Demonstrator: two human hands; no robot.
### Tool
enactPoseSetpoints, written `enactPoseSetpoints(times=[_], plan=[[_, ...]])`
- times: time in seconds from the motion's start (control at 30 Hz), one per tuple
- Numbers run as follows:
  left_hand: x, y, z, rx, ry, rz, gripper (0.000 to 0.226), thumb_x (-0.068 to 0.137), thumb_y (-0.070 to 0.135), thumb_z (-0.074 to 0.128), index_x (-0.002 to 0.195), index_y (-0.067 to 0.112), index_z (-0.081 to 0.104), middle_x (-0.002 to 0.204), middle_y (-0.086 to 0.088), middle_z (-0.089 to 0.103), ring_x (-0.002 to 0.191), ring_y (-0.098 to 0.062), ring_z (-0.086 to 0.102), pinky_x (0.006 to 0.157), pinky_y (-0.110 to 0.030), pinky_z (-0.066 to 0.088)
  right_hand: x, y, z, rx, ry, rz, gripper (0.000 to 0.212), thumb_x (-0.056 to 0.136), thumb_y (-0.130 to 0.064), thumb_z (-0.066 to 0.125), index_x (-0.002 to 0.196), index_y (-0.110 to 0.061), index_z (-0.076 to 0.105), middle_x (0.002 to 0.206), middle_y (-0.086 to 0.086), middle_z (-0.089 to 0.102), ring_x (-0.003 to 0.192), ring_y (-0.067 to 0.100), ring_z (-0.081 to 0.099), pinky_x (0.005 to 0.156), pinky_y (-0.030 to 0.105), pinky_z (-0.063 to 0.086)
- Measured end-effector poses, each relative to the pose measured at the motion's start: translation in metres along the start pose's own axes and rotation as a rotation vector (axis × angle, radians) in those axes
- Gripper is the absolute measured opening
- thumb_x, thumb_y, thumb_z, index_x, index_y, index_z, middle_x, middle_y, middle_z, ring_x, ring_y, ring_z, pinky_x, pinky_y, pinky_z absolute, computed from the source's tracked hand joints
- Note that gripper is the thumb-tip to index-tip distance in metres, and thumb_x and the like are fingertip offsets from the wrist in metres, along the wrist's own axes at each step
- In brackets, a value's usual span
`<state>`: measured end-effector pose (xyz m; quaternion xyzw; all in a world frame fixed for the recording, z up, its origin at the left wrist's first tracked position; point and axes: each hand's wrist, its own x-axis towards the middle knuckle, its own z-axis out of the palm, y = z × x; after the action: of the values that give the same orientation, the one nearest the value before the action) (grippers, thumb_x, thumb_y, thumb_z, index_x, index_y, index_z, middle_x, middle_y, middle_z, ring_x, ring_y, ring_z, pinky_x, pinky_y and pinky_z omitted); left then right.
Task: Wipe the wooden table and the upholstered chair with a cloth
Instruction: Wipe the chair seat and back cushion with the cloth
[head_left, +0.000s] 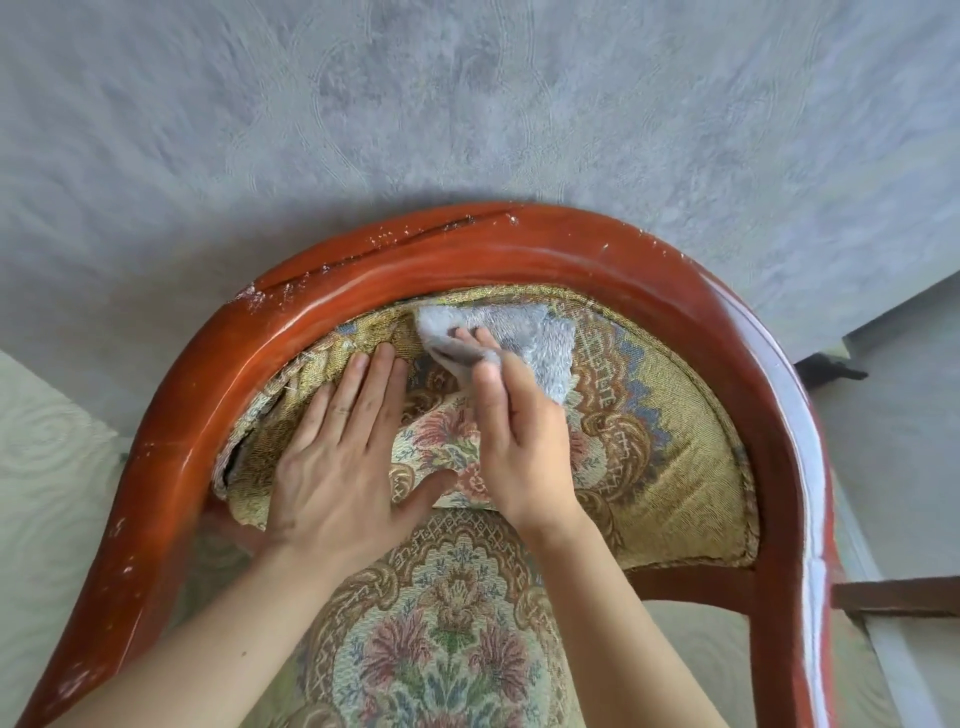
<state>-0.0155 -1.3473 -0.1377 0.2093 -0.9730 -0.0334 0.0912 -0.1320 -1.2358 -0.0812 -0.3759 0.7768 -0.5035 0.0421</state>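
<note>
Our right hand (511, 431) pinches a grey cloth (511, 338) against the chair's upholstered backrest (649, 415), its fingertips partly buried in the folds. The cloth stretches sideways just beyond them. Our left hand (337, 467), just beside, lies flat and spread, hiding loose fabric.

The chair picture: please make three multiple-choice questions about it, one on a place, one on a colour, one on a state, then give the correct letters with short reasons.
1. Where is the cloth?
A. on the floor
B. against the upholstered backrest
C. on the seat

2. What colour is the wooden frame?
A. black
B. white
C. reddish-brown

3. How is the left hand?
A. flat on the fabric
B. gripping the frame
C. out of view

Answers:
1 B, the right hand presses it near the top of the backrest.
2 C, the curved rail is glossy red-brown.
3 A, its fingers lie spread on the backrest.
</note>
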Motion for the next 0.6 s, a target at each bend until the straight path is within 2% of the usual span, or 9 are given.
enactPoseSetpoints(times=[0.07,0.1,0.23,0.27,0.37,0.43,0.5,0.53,0.6], plan=[[-0.001,0.0,0.001,0.008,0.012,0.0,0.103,0.091,0.081,0.013,0.159,0.006,0.003,0.169,-0.011,-0.003,0.156,-0.024,0.002,0.123,-0.05,0.022,-0.009,-0.009,-0.016,0.304,0.178,0.096,0.033,0.108,-0.032,0.037,0.111,-0.024,0.069,0.101,-0.013,0.072,0.092,0.009,0.067,0.075,0.033,0.055],[-0.001,0.0,0.002,0.009,0.02,-0.002,0.103,0.091,0.081,0.015,0.159,0.006,0.001,0.169,-0.01,-0.003,0.156,-0.024,0.003,0.123,-0.05,0.022,-0.015,-0.013,-0.025,0.433,0.278,0.168,0.034,0.107,-0.035,0.039,0.105,-0.027,0.071,0.096,-0.009,0.072,0.089,0.015,0.067,0.072,0.037,0.056],[-0.002,0.003,0.006,-0.005,0.041,-0.013,0.101,0.093,0.08,0.019,0.16,0.007,-0.002,0.169,-0.009,-0.003,0.156,-0.024,0.004,0.123,-0.049,0.022,-0.034,-0.014,-0.07,0.882,0.558,0.573,0.044,0.087,-0.061,0.055,0.105,-0.025,0.073,0.098,0.018,0.072,0.084,0.04,0.071,0.066,0.068,0.054],[-0.002,0.003,0.006,-0.008,0.043,-0.017,0.1,0.093,0.079,0.019,0.16,0.008,-0.002,0.169,-0.009,-0.004,0.156,-0.024,0.003,0.123,-0.049,0.021,-0.036,-0.014,-0.08,0.868,0.622,0.594,0.046,0.087,-0.062,0.054,0.105,-0.025,0.073,0.097,0.019,0.072,0.08,0.04,0.072,0.061,0.067,0.054],[-0.002,0.003,0.007,-0.015,0.046,-0.025,0.099,0.094,0.078,0.019,0.16,0.008,-0.003,0.169,-0.009,-0.005,0.156,-0.023,0.002,0.123,-0.049,0.022,-0.032,-0.005,-0.093,0.483,0.858,0.552,0.037,0.102,-0.05,0.04,0.094,-0.028,0.07,0.076,-0.001,0.072,0.065,0.02,0.068,0.053,0.038,0.053],[-0.002,0.003,0.006,-0.021,0.048,-0.023,0.099,0.094,0.079,0.019,0.16,0.008,-0.001,0.169,-0.009,-0.003,0.156,-0.024,0.004,0.123,-0.049,0.023,-0.023,0.003,-0.088,0.204,0.941,0.492,0.036,0.104,-0.043,0.037,0.088,-0.025,0.064,0.07,-0.007,0.064,0.065,0.022,0.059,0.057,0.037,0.047],[-0.003,0.002,0.005,-0.024,0.048,-0.019,0.098,0.094,0.079,0.017,0.16,0.008,0.0,0.169,-0.009,-0.003,0.156,-0.025,0.005,0.124,-0.048,0.022,-0.015,0.012,-0.071,-0.022,0.861,0.43,0.038,0.105,-0.038,0.034,0.096,-0.017,0.064,0.087,0.004,0.068,0.08,0.025,0.061,0.071,0.041,0.05],[-0.003,0.002,0.005,-0.025,0.047,-0.015,0.098,0.094,0.079,0.016,0.16,0.008,0.0,0.169,-0.009,-0.003,0.156,-0.025,0.004,0.124,-0.047,0.021,-0.011,0.017,-0.061,-0.113,0.8,0.435,0.042,0.104,-0.038,0.032,0.105,-0.013,0.065,0.104,0.011,0.07,0.096,0.026,0.063,0.083,0.039,0.049],[-0.002,0.001,0.003,-0.018,0.048,-0.003,0.099,0.094,0.079,0.015,0.16,0.007,0.002,0.169,-0.01,-0.002,0.155,-0.026,0.004,0.124,-0.046,0.02,-0.004,0.021,-0.044,-0.224,0.706,0.468,0.054,0.101,-0.044,0.027,0.128,-0.013,0.062,0.14,0.012,0.059,0.132,0.026,0.049,0.106,0.043,0.04]])
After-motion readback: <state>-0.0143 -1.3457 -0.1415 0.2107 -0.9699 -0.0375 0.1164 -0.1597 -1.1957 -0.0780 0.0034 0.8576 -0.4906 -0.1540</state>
